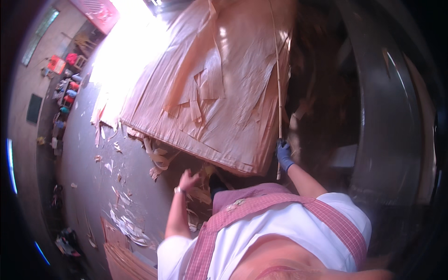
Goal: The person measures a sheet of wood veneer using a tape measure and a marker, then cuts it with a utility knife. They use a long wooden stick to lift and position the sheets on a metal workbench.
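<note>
My right hand (284, 153), in a blue glove, is closed round the lower part of a long, thin bamboo stick (279, 93). The stick runs up along the right side of a large stack of wood veneer sheets (196, 102). My bare left hand (189, 180), with a band at the wrist, hangs just off the near edge of the stack. Its fingers look apart and nothing shows in them. Torn veneer strips (193, 100) lie loose on top of the stack, and its near edge is ragged.
Veneer scraps (128, 226) litter the grey floor (88, 163) on the left. More veneer sheets (126, 261) are stacked at the lower left. Colourful items (70, 93) line the far left wall. A dark grey machine-like surface (387, 116) stands on the right.
</note>
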Tool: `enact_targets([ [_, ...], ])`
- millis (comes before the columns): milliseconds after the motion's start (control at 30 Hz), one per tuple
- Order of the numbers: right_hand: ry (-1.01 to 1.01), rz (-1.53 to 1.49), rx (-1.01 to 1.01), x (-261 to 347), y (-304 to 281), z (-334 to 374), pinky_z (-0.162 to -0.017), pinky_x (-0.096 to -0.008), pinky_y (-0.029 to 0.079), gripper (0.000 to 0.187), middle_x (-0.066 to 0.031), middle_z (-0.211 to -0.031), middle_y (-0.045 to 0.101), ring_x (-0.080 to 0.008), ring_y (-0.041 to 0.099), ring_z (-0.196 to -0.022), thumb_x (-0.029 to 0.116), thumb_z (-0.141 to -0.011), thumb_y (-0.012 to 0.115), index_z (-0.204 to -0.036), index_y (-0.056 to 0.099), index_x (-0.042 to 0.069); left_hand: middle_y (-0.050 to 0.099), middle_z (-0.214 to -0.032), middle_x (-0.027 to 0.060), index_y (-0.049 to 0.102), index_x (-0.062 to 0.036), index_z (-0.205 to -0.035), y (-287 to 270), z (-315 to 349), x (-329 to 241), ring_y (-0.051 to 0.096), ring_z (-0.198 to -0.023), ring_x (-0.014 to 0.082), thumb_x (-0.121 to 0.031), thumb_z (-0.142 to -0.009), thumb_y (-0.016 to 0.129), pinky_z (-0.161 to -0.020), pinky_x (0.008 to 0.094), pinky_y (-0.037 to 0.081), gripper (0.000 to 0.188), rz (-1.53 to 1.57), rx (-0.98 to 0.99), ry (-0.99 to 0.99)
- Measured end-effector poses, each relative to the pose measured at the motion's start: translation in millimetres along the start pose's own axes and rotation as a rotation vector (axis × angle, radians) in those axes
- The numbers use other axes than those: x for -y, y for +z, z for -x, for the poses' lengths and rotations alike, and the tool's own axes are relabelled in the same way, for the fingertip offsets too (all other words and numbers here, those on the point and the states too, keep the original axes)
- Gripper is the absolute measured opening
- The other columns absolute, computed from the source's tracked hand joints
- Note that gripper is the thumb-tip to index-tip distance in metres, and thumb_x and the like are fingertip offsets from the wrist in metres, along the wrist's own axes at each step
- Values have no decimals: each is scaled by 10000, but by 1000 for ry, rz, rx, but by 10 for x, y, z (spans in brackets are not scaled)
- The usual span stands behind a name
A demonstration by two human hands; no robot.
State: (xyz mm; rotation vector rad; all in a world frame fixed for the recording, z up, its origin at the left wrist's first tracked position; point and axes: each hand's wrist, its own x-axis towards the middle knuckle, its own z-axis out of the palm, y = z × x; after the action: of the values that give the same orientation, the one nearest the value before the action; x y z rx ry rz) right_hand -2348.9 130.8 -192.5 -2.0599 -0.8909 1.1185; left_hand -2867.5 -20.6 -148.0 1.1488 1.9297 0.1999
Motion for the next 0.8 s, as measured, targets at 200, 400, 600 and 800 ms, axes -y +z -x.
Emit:
enact_targets([
  [200,-121,95,-226,119,1014,-37,-385,-312,399,326,-7,-552,493,-140,499,-422,425,-937,615,-876,524,118,300,-1487,327,118,-40,-1531,-1334,-3114,-844,410,-1318,465,-505,-747,760,-1076,503,379,1115,-329,-372,130],
  [400,240,-168,-147,861,1659,188,-382,-275,386,263,17,-605,503,-102,470,-452,252,-864,738,-875,509,123,177,-1579,246,-2,-59,-1549,-2015,-4888,-1359,188,-1468,375,-656,-682,758,-1137,599,240,1299,-426,-488,-107],
  [600,232,212,-233,894,2554,-76,-665,-396,529,523,-123,-849,647,-282,649,-754,378,-730,834,-1022,527,72,726,-913,130,727,-83,-979,-2343,-5323,-1015,702,-834,257,-335,-764,788,-760,423,496,336,-87,-213,72],
  [800,372,351,-299,1025,3028,-182,-884,-463,484,690,-189,-1141,631,-370,611,-1070,426,-700,831,-1166,488,50,684,-932,11,683,-18,-1040,-2495,-4734,-1111,619,-850,123,-274,-881,697,-772,298,486,302,378,177,181],
])
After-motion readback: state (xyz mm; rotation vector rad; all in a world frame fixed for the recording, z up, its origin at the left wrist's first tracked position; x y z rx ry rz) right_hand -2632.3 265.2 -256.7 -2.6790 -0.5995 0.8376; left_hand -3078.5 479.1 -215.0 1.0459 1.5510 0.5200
